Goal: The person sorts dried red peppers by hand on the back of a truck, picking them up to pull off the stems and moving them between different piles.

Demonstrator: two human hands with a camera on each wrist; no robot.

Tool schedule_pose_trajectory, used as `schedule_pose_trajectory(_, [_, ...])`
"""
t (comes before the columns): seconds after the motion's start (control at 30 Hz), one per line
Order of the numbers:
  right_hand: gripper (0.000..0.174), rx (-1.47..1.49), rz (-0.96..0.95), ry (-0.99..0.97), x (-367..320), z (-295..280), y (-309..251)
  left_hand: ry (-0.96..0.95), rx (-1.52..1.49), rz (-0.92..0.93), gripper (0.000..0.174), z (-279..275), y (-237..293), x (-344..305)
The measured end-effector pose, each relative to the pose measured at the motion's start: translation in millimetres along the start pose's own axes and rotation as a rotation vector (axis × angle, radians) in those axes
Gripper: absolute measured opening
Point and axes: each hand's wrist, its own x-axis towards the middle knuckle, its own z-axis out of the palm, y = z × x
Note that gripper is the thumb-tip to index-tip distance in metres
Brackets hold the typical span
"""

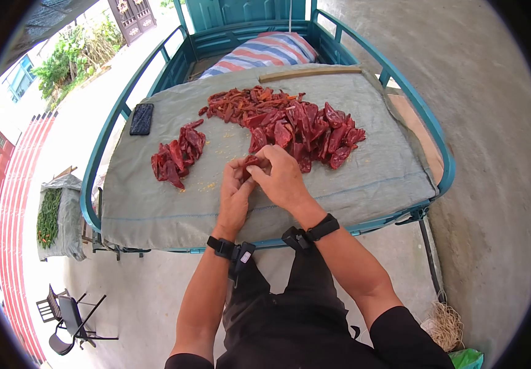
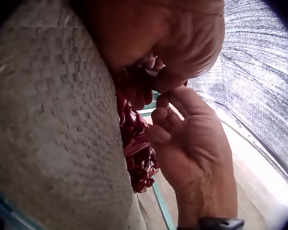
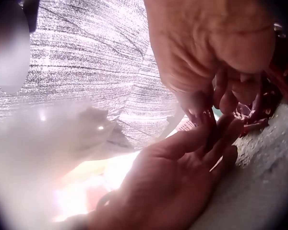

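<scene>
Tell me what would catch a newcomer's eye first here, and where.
First, the heap of red peppers on the upper middle of the grey sheet. Just on the near side, the left hand and right hand hold a dark red piece between them. Beyond lies a striped covering in the teal cart.

A dark red pepper [image 1: 251, 162] between the fingers [image 1: 270, 153]. Beyond them, a deep red and orange-red pile [image 1: 299, 126]. Beneath, a grey-green sheet [image 1: 182, 224] with a blue line. Well beyond, a red, white and blue striped bag [image 1: 262, 55].
</scene>
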Motion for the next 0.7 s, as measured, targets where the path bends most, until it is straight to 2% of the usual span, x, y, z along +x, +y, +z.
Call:
schedule_pose_trajectory(0.13, [0.023, 0.098, 0.105, 0.08, 15.7, -28.7, 1.2, 0.046, 0.018, 0.0, 0.046, -6.9, -6.2, -1.1])
schedule_pose_trajectory(0.37, [0.029, -0.292, 0.148, 0.313, 71.0, -123.4, 28.1, 0.016, 0.017, 0.006, 0.042, -7.0, -4.1, -0.5])
schedule_pose_trajectory(0.5, [0.033, -0.446, 0.192, 0.258, 96.7, -147.8, 41.4, 0.022, -0.007, -0.017, 0.042, -6.5, -3.6, -0.5])
schedule_pose_trajectory(0.7, [0.024, -0.506, 0.151, 0.283, 94.4, -148.6, 50.5, 0.03, 0.014, -0.032, 0.04, -6.8, -2.1, -0.9])
